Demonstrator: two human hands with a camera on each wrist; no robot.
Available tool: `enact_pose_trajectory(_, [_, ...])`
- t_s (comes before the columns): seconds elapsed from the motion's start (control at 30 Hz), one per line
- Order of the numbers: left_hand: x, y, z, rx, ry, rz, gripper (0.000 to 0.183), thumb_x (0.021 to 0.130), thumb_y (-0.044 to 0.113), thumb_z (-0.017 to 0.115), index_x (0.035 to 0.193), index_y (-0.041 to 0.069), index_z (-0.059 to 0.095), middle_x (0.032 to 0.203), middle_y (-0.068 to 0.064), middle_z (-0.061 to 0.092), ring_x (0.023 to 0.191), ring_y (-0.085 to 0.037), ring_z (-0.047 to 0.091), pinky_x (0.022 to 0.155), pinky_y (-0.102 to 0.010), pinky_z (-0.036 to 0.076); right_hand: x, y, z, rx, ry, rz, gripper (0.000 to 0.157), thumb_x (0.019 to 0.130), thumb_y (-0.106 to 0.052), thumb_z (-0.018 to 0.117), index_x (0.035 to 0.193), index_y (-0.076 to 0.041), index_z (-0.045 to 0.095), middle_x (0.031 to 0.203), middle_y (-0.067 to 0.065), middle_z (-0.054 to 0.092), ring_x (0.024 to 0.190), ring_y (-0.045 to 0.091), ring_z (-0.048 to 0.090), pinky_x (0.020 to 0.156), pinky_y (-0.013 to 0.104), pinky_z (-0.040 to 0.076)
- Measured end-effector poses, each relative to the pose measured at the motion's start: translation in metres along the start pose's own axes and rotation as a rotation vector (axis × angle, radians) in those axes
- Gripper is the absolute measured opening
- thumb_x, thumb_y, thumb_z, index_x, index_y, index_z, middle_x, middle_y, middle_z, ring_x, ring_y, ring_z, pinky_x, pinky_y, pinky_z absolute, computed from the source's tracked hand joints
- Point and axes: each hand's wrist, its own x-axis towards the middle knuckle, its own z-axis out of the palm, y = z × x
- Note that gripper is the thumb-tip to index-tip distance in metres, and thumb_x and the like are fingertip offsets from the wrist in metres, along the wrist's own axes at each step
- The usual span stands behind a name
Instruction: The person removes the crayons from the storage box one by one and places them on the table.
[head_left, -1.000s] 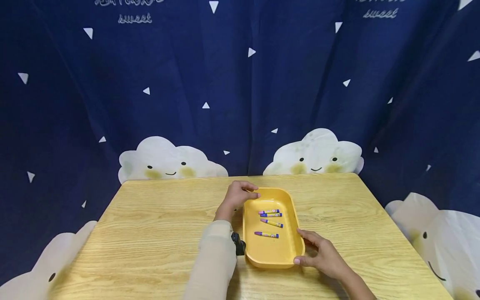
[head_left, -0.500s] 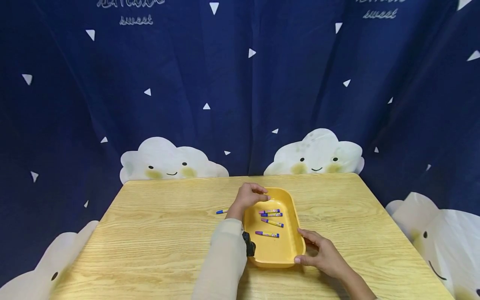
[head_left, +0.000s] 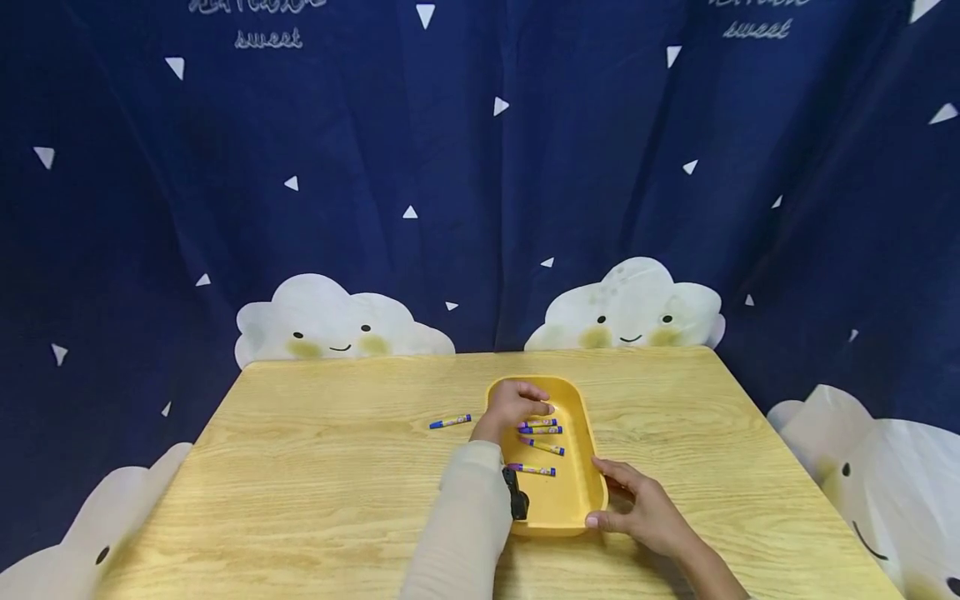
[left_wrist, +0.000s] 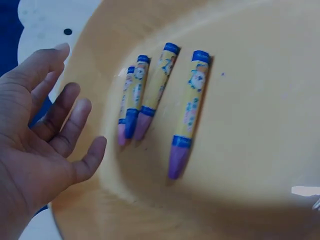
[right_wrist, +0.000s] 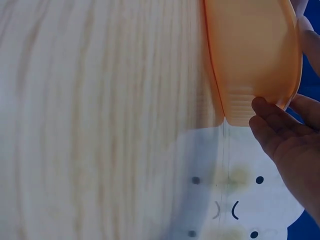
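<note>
A yellow tray stands on the wooden table, and several crayons in yellow wrappers lie inside it. The left wrist view shows a pink crayon, a blue crayon and a pinkish-purple crayon close together, with a purple crayon a little apart. My left hand hovers over the tray's far left part beside these crayons, fingers loosely bent around nothing. My right hand holds the tray at its near right corner, its fingertips against the outer wall.
Left of the tray, a blue crayon lies on the wooden table. A dark blue curtain with white clouds hangs behind the table and at both sides. A black wrist camera overlaps the tray's left rim in the head view.
My left hand has moved right from the tray's far left rim to over its inside. The blue crayon on the table has come into sight from behind that arm. My right hand stays on the tray.
</note>
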Motion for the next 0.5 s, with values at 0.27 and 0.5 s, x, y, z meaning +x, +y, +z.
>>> enact_pose_trajectory(0.27, [-0.001, -0.007, 0.007, 0.039, -0.003, -0.026, 0.018, 0.067, 0.015, 0.073, 0.084, 0.011, 0.069, 0.076, 0.005, 0.058, 0.069, -0.011, 0.051, 0.058, -0.026, 0.045, -0.003, -0.027, -0.001, -0.002, 0.002, -0.010, 0.075, 0.062, -0.021, 0.076, 0.123, 0.004, 0.041, 0.122, 0.023, 0.041, 0.104, 0.038, 0.044, 0.083, 0.045, 0.035])
enact_pose_trajectory(0.5, [0.004, -0.016, 0.013, 0.064, 0.044, -0.020, 0.025, 0.065, 0.017, 0.075, 0.088, 0.011, 0.069, 0.094, -0.003, 0.057, 0.084, -0.016, 0.050, 0.060, -0.027, 0.046, -0.004, -0.030, -0.001, -0.021, 0.005, -0.001, 0.074, 0.062, -0.019, 0.076, 0.122, 0.006, 0.041, 0.121, 0.024, 0.041, 0.104, 0.039, 0.044, 0.083, 0.046, 0.035])
